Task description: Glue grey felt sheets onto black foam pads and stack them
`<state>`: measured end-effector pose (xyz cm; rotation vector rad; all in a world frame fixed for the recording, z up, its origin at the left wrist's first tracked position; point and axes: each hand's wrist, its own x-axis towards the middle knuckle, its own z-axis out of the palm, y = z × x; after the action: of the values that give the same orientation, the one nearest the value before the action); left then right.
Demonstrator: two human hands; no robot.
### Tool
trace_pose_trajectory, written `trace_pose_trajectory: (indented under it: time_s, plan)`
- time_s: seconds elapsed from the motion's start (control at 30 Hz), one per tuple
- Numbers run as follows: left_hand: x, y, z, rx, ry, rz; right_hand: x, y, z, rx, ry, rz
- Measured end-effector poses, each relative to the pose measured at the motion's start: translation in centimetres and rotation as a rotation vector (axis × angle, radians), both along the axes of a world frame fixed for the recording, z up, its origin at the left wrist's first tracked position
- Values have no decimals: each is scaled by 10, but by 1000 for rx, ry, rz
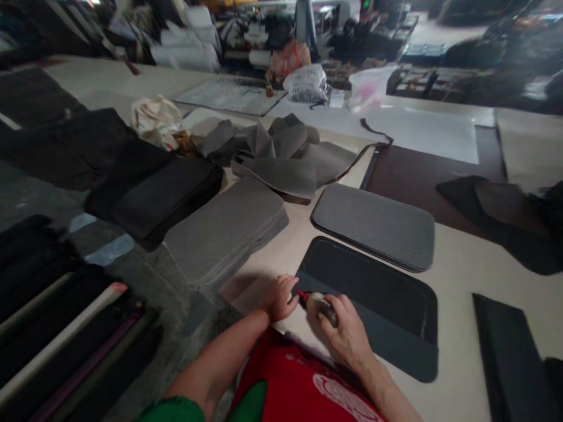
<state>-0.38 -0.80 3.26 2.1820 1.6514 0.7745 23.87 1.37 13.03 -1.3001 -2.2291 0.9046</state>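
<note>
My right hand (345,328) is wrapped round a squeeze bottle (323,308) with a red nozzle. The bottle lies tilted, its tip pointing left over the near left edge of a black rounded panel (373,287). A lighter, greyer band runs along the panel's near side. My left hand (281,298) is at the panel's left edge, thumb apart from the other fingers, with nothing visible in it. Whether its fingertips press on the panel is hard to tell. Beyond the panel lies a stack of grey rounded sheets (376,223).
Another grey stack (229,228) sits at left, beside black folded pieces (167,193). Loose grey sheets (281,152) are heaped behind. A black strip (505,351) lies at right. Dark rolls (79,346) stand lower left. Across the table is another person (288,58).
</note>
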Motion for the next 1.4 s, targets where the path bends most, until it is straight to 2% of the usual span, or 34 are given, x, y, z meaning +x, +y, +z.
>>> trace_pose_trajectory:
  time_s: [0.47, 0.67, 1.0, 1.4]
  plan:
    - [2, 3, 9, 25, -7, -21, -9, 14, 24, 111, -133, 147]
    - [1, 3, 9, 38, -9, -21, 0, 16, 27, 68, -138, 119]
    - [2, 3, 6, 43, 15, -12, -14, 15, 19, 53, -103, 115]
    - [1, 1, 4, 47, 32, -13, -24, 20, 34, 50, -170, 127]
